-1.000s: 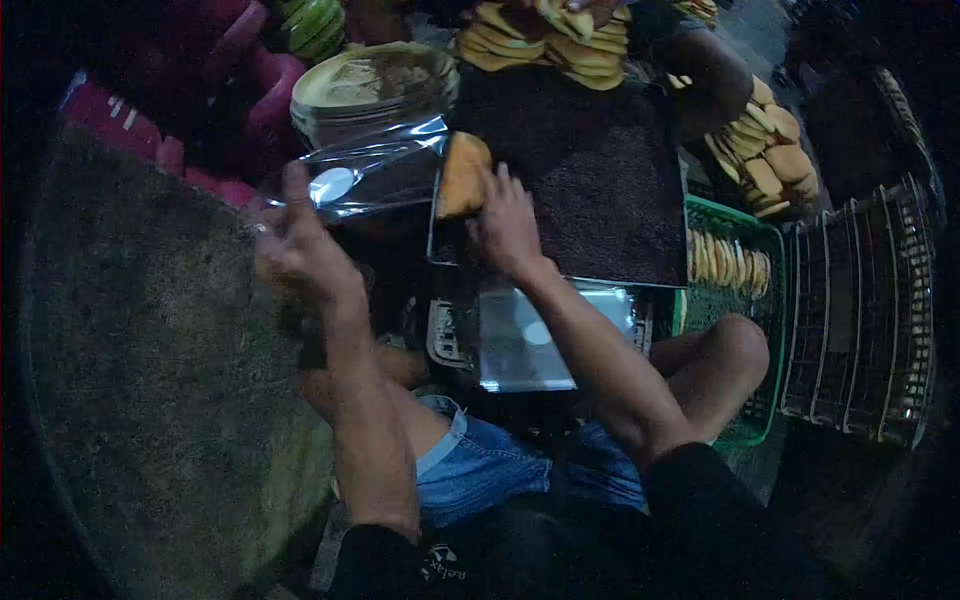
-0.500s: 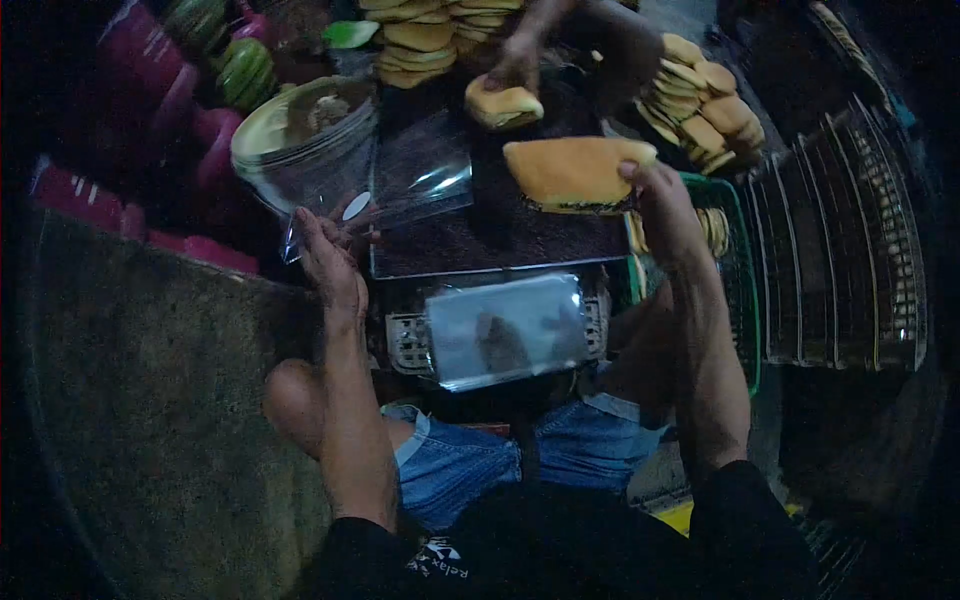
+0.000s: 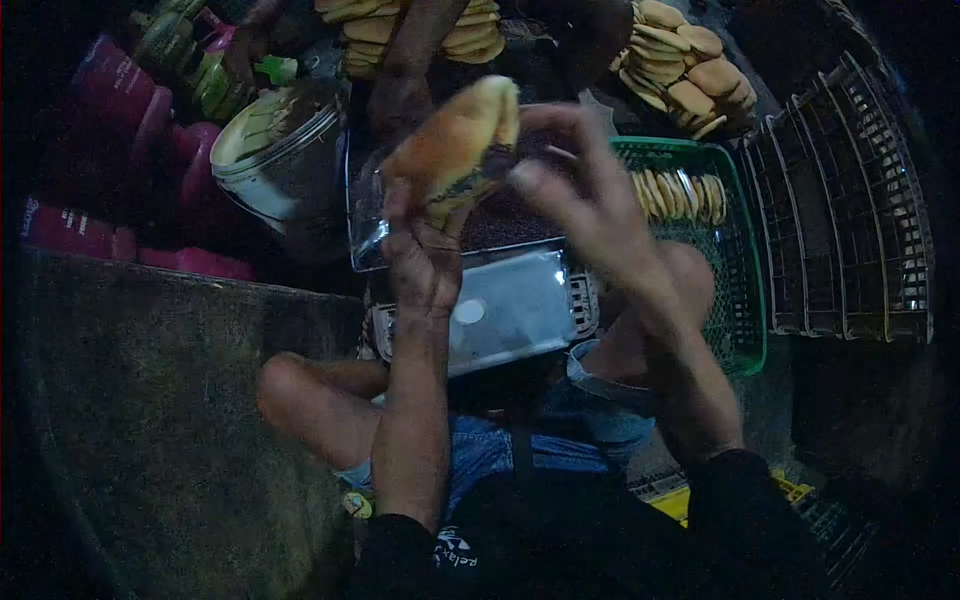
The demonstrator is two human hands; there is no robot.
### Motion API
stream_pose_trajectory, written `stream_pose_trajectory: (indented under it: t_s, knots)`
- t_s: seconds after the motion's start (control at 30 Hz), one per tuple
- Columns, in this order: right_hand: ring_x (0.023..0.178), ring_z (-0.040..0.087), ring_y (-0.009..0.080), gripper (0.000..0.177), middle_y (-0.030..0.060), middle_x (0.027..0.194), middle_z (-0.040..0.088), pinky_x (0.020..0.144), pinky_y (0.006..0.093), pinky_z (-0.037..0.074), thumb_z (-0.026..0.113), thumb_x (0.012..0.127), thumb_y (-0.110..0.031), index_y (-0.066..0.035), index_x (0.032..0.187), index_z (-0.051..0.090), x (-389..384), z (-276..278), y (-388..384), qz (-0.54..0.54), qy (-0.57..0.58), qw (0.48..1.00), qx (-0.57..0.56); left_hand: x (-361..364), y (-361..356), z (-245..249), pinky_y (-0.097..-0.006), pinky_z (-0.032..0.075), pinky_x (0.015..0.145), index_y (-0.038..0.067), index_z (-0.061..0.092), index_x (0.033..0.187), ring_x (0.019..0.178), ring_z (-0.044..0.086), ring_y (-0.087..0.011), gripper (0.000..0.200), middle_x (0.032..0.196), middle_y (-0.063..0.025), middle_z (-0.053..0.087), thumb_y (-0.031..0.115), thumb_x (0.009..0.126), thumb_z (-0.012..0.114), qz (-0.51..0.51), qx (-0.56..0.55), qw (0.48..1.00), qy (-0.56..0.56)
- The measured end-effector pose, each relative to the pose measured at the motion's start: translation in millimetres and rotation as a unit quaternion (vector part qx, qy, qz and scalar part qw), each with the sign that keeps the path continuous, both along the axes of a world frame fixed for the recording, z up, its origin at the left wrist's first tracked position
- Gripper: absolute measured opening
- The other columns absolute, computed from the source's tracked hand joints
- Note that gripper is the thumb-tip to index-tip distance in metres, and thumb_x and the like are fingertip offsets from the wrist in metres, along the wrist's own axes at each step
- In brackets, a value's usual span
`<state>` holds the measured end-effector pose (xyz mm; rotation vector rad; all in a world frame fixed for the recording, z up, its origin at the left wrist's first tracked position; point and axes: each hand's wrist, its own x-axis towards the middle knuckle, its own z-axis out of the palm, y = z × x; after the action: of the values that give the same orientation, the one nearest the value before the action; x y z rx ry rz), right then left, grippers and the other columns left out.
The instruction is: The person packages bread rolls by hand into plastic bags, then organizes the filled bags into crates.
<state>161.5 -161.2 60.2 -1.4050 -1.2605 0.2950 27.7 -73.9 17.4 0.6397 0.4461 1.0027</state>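
Note:
A golden sandwich bun (image 3: 445,145) with dark filling along its cut side is tilted up over the dark work surface. My left hand (image 3: 425,260) grips it from below, fingers wrapped round its lower end. Clear plastic film (image 3: 370,230) glints beside that hand. At the bun's upper right end is my right hand (image 3: 595,205), blurred, with thumb and fingers spread apart close to the bread. Just below the hands lies a stack of clear plastic bags (image 3: 515,305) with a white oval label (image 3: 469,312).
Right of my knee, a green basket (image 3: 745,255) holds a row of buns (image 3: 680,195). More buns (image 3: 690,75) are piled behind it. A white bucket (image 3: 250,190) stands left. Across from me another person's arm (image 3: 410,50) reaches in near stacked bread (image 3: 475,35). Dark crates (image 3: 850,210) stand far right.
The bun has moved left from my right hand into my left hand, which held an open clear bag before. My right hand has let go and spread. The other person's bun is out of sight.

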Motion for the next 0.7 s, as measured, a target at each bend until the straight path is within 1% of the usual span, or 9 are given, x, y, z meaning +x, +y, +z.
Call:
stream_pose_trajectory:
  t_s: [0.03, 0.1, 0.23, 0.43, 0.5, 0.57, 0.63, 0.67, 0.7]
  knots:
    - [0.112, 0.049, 0.0323, 0.042, 0.0157, 0.115, 0.054, 0.097, 0.0414, 0.038, 0.072, 0.077, -0.026, -0.004, 0.11, 0.058, -4, -2, 0, -0.022, -0.151, 0.986, 0.064, -1, 1, -2, -0.041, 0.051, 0.094, 0.007, 0.041, 0.134, 0.12, 0.051, -0.0269, 0.061, 0.132, -0.0154, 0.049, 0.044, 0.088, 0.06, 0.006, -0.025, 0.998, -0.054]
    - [0.116, 0.046, 0.0363, 0.051, 0.0185, 0.117, 0.052, 0.099, 0.045, 0.037, 0.075, 0.072, -0.026, -0.006, 0.114, 0.054, 5, 4, -4, -0.109, -0.236, 0.959, 0.112, -2, 3, -6, -0.0383, 0.051, 0.094, 0.005, 0.042, 0.132, 0.12, 0.051, -0.0264, 0.059, 0.132, -0.0145, 0.049, 0.041, 0.089, 0.06, 0.001, -0.075, 0.985, -0.153]
    - [0.125, 0.039, 0.0372, 0.065, 0.0196, 0.131, 0.043, 0.104, 0.0489, 0.033, 0.073, 0.076, -0.028, -0.011, 0.131, 0.042, 20, 38, -39, -0.176, -0.345, 0.92, 0.058, 43, -12, -2, -0.0444, 0.051, 0.091, 0.002, 0.041, 0.13, 0.115, 0.052, -0.0261, 0.067, 0.125, -0.0135, 0.051, 0.042, 0.084, 0.068, -0.045, -0.039, 0.998, 0.019]
    - [0.128, 0.03, 0.0383, 0.082, 0.014, 0.141, 0.03, 0.106, 0.0593, 0.02, 0.072, 0.075, -0.035, -0.015, 0.141, 0.028, 99, 26, -101, -0.275, -0.509, 0.806, -0.126, 162, -62, 2, -0.0334, 0.048, 0.084, -0.003, 0.043, 0.125, 0.102, 0.058, -0.0239, 0.073, 0.112, -0.0134, 0.058, 0.05, 0.081, 0.069, -0.161, 0.146, 0.969, 0.117]
    - [0.106, 0.057, 0.0368, 0.074, 0.018, 0.12, 0.056, 0.098, 0.0532, 0.038, 0.074, 0.072, -0.025, -0.008, 0.134, 0.037, 115, 8, -117, -0.264, -0.439, 0.838, -0.187, 177, -73, -9, -0.0316, 0.047, 0.083, -0.005, 0.041, 0.125, 0.096, 0.061, -0.0235, 0.077, 0.104, -0.0137, 0.062, 0.052, 0.082, 0.067, -0.181, 0.198, 0.95, 0.162]
    - [0.097, 0.061, 0.0378, 0.069, 0.0189, 0.111, 0.061, 0.091, 0.0515, 0.043, 0.07, 0.074, -0.017, -0.005, 0.134, 0.037, 146, -44, -137, -0.319, -0.274, 0.867, -0.268, 153, -78, 2, -0.0306, 0.046, 0.083, -0.008, 0.039, 0.126, 0.09, 0.062, -0.0233, 0.08, 0.094, -0.0144, 0.066, 0.055, 0.083, 0.064, -0.219, 0.23, 0.921, 0.225]
    - [0.097, 0.059, 0.0409, 0.065, 0.0221, 0.109, 0.059, 0.079, 0.0514, 0.048, 0.07, 0.074, -0.01, -0.009, 0.13, 0.038, 162, -114, -158, -0.336, -0.203, 0.845, -0.363, 114, -59, -36, -0.0347, 0.049, 0.072, -0.007, 0.06, 0.101, 0.076, 0.064, -0.0242, 0.068, 0.083, -0.0182, 0.067, 0.059, 0.082, 0.061, -0.236, 0.332, 0.777, 0.48]
    - [0.098, 0.058, 0.0413, 0.066, 0.0227, 0.109, 0.058, 0.08, 0.0513, 0.047, 0.07, 0.073, -0.01, -0.009, 0.131, 0.038, 172, -161, -167, -0.334, -0.185, 0.827, -0.413, 86, -52, -37, -0.0391, 0.049, 0.066, -0.004, 0.065, 0.079, 0.07, 0.065, -0.0302, 0.06, 0.074, -0.0183, 0.066, 0.056, 0.08, 0.064, -0.303, 0.353, 0.638, 0.614]
    - [0.1, 0.057, 0.0418, 0.067, 0.0233, 0.109, 0.058, 0.082, 0.0512, 0.047, 0.07, 0.072, -0.01, -0.009, 0.131, 0.038, 181, -208, -174, -0.329, -0.167, 0.807, -0.462, 56, -49, -50, -0.0431, 0.049, 0.066, -0.004, 0.066, 0.073, 0.068, 0.065, -0.0341, 0.059, 0.069, -0.0192, 0.065, 0.055, 0.078, 0.066, -0.373, 0.364, 0.51, 0.684]
